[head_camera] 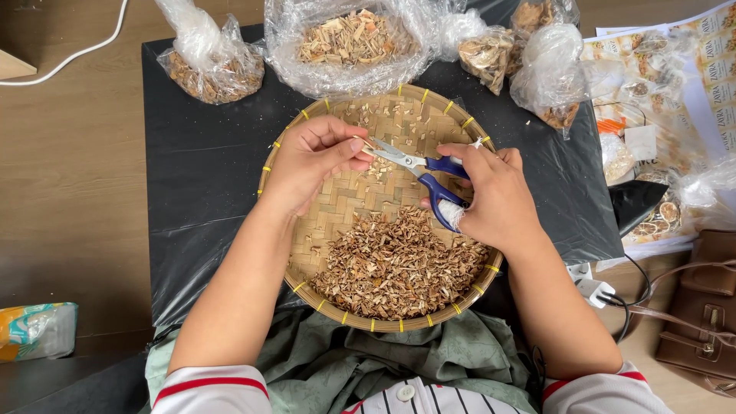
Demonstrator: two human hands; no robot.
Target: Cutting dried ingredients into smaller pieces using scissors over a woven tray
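Left hand (310,157) pinches a brittle, featherlight dried sliver (366,146) by its end over the woven tray (322,207), right hand (494,195) clamped on blue-handled scissors (418,172), blades apart.

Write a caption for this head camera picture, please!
Right hand works blue-handled scissors, left hand pinches a piece above a woven tray.

Under both hands, the round tray (318,201) is tan cane in a herringbone weave, its rim bound with yellow ties. The scissors (420,175) in the right hand (491,195) have silver blades and dark blue handles, one loop wrapped in what looks like white cloth. Below the hands the chopped pieces (395,264) are mottled brown, and beyond the tray lies a black sheet (201,165).
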